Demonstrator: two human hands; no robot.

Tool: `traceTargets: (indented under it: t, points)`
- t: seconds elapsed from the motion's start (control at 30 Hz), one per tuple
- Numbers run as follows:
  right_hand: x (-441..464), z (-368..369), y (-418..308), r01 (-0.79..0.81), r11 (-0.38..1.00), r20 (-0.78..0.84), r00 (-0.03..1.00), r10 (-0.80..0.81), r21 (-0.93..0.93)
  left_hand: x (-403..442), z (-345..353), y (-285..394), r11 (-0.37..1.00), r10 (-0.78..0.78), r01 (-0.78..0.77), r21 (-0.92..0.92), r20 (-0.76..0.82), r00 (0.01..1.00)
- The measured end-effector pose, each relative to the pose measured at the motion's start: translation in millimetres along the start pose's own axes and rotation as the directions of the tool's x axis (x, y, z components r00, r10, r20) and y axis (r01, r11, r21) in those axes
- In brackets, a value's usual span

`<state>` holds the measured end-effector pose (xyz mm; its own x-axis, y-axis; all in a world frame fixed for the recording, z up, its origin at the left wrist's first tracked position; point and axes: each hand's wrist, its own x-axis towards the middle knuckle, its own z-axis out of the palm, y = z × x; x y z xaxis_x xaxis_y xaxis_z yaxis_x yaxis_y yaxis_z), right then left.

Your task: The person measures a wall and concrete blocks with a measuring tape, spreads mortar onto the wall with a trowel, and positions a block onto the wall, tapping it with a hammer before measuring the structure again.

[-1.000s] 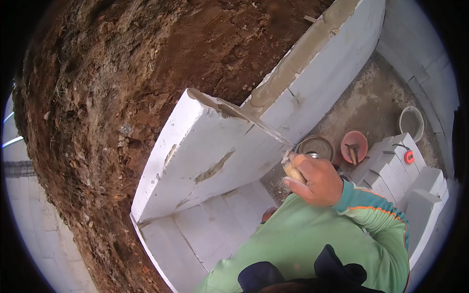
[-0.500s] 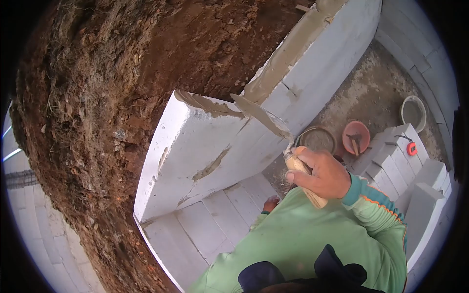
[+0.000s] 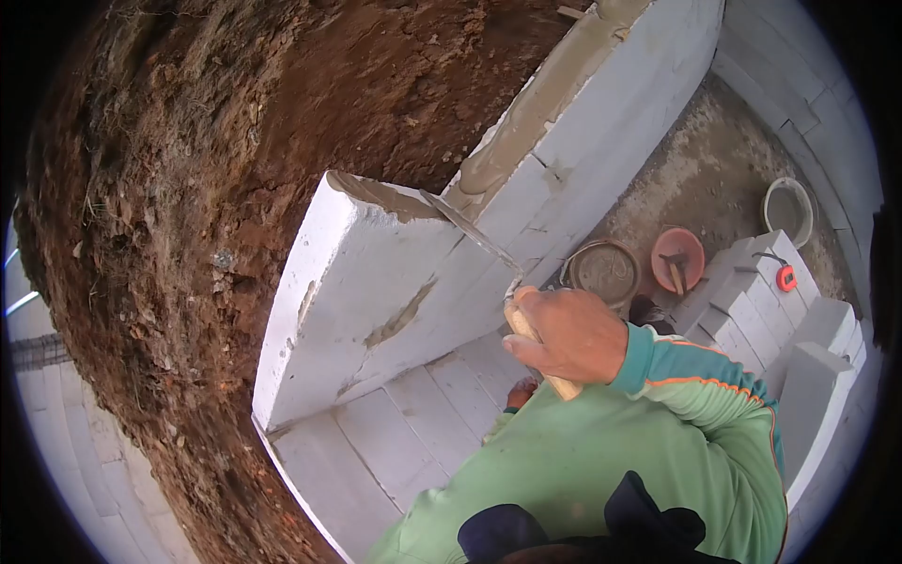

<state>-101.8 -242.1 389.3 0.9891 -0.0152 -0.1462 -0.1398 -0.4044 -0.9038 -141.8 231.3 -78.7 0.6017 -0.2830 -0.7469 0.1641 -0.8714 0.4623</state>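
Observation:
My right hand (image 3: 578, 340) is closed around the wooden handle of a trowel (image 3: 472, 230). The blade, seen nearly edge-on, touches the inner top edge of a white block (image 3: 348, 282) at the end of the raised course. Grey mortar (image 3: 390, 198) coats part of that block's top. Beyond it, the lower course carries a long mortar bed (image 3: 550, 99). My left hand (image 3: 521, 392) hangs low beside the wall, mostly hidden by my green shirt; its fingers are too small to make out.
A bucket of mortar (image 3: 604, 273), a reddish basin (image 3: 678, 252) with a tool in it, and a pale bucket (image 3: 787, 212) stand on the floor. White blocks (image 3: 752, 301) are stacked at right, with a red tape measure (image 3: 785, 277) on them. An earth bank (image 3: 178, 235) rises behind the wall.
My right hand has moved left with the trowel, and the blade has turned from showing its broad face to nearly edge-on. The view has shifted slightly.

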Motion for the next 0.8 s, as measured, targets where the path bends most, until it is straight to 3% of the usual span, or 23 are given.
traceTargets:
  t: [0.03, 0.17, 0.27, 0.4, 0.47, 0.53, 0.6, 0.7, 0.73, 0.77, 0.8]
  points:
    - [-5, 8, -2, 0.003, 0.999, 0.036, 0.999, -0.001, -0.047, -2, -2, -3, 1.0, 0.0, 0.0, 0.0, 0.024, 1.0]
    - [-32, -32, 0, -0.024, 0.976, 0.047, 0.999, 0.014, 0.218, -9, -5, 0, 1.0, 0.02, -0.021, 0.011, 0.089, 0.996]
    - [-10, -36, -10, -0.088, 0.975, 0.025, 0.996, 0.085, 0.203, -4, -6, -5, 0.998, 0.05, -0.053, 0.033, 0.087, 0.995]
    - [12, 24, -10, 0.147, 0.989, -0.135, 0.98, -0.147, -0.012, 10, -13, 2, 0.996, 0.085, -0.086, 0.014, 0.06, 0.995]
    - [-5, 17, -2, 0.138, 0.99, -0.13, 0.982, -0.134, 0.021, 13, -20, 6, 0.996, 0.083, -0.082, -0.047, 0.026, 0.996]
    - [-25, -4, 10, 0.132, 0.99, -0.11, 0.986, -0.127, 0.043, 17, -20, 14, 0.978, 0.052, -0.053, -0.2, -0.014, 0.999]
    - [-28, -2, 12, 0.11, 0.99, -0.207, 0.974, -0.091, 0.086, 24, -17, 17, 0.949, -0.017, 0.009, -0.316, -0.023, 1.0]
    - [-6, 24, 11, 0.112, 0.992, -0.351, 0.933, -0.086, 0.054, 31, -15, 16, 0.953, -0.126, 0.126, -0.275, 0.016, 0.992]
    - [11, 38, 12, 0.117, 0.993, -0.363, 0.926, -0.107, 0.004, 34, -14, 6, 0.957, 0.222, -0.192, 0.218, -0.123, 0.967]
    - [22, 52, 13, 0.121, 0.992, -0.373, 0.919, -0.129, -0.045, 37, -14, -11, 0.637, 0.57, -0.382, 0.669, -0.075, 0.818]
    - [27, 67, 14, 0.098, 0.993, -0.342, 0.933, -0.116, -0.069, 37, -16, -15, 0.413, 0.698, -0.424, 0.806, 0.019, 0.716]
